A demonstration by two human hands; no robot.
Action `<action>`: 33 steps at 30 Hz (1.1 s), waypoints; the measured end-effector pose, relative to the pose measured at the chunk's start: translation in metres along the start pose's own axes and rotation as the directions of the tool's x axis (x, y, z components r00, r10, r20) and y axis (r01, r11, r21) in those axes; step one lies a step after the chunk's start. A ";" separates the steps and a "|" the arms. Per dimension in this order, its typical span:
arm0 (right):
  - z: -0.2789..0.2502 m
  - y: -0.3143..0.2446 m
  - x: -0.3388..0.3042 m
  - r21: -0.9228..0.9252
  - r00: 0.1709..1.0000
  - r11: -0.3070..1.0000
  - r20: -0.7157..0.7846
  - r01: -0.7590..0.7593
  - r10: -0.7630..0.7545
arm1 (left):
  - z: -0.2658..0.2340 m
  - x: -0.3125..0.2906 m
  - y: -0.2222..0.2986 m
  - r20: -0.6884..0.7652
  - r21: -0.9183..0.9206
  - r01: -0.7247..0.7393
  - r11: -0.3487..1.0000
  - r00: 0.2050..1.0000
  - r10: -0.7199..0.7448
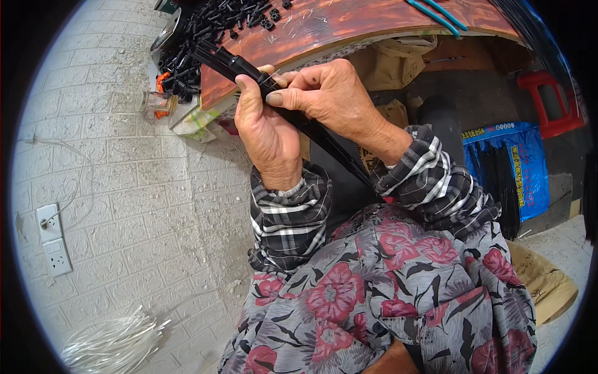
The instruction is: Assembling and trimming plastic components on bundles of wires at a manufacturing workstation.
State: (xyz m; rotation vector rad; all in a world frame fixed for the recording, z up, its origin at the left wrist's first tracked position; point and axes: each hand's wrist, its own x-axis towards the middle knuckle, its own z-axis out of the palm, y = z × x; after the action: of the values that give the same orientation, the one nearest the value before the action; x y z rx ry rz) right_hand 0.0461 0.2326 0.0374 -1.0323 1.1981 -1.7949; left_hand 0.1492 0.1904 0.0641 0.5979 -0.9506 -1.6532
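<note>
White brick-patterned wall point(124, 174), dusty and marked with grit, fills the left side, with two socket plates point(53, 240) low on it and a bundle of pale strips point(115, 344) at the lower left. Across the top runs the reddish wood-grained surface point(361, 25), its front edge bowed by the lens. Small black parts point(193, 47) crowd its left end, spilling down by a jar point(157, 101) near the corner; a blue-handled tool point(439, 17) lies near the edge farther right, and plain wood shows between the two. Below the edge are crumpled brown paper point(392, 62), a red stool point(549, 103) and a blue bag point(532, 168) with black rods point(498, 181) on it.

The long black bundle point(324, 142) slants across the front edge, its upper end over the surface's left corner, its lower end near the right sleeve point(436, 181). The left hand point(269, 134) has its grip clamped around it near the top; the right hand point(339, 100) has thumb and fingers closed on it just beside, any finer piece too small to tell. Left of the forearms, a broad gap reaches to the wall; to the right, the stool and bag stand well apart from the hands
</note>
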 end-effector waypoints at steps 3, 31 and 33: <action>-0.005 -0.001 0.000 -0.005 0.998 0.999 0.053 -0.031 0.032 | -0.003 0.002 0.000 0.033 -0.041 0.040 0.998 0.999 -0.039; -0.043 -0.021 0.026 0.017 0.951 0.991 0.282 -0.135 0.125 | 0.000 -0.003 0.007 0.241 -0.122 0.313 0.942 0.930 -0.278; -0.047 -0.018 0.027 -0.001 0.932 0.988 0.332 -0.156 0.148 | 0.005 -0.004 0.009 0.268 -0.034 0.321 0.947 0.915 -0.301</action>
State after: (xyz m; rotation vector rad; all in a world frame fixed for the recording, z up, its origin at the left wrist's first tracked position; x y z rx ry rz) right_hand -0.0096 0.2310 0.0493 -1.1409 1.0137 -1.4438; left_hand 0.1511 0.1952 0.0739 0.5058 -1.0105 -2.0844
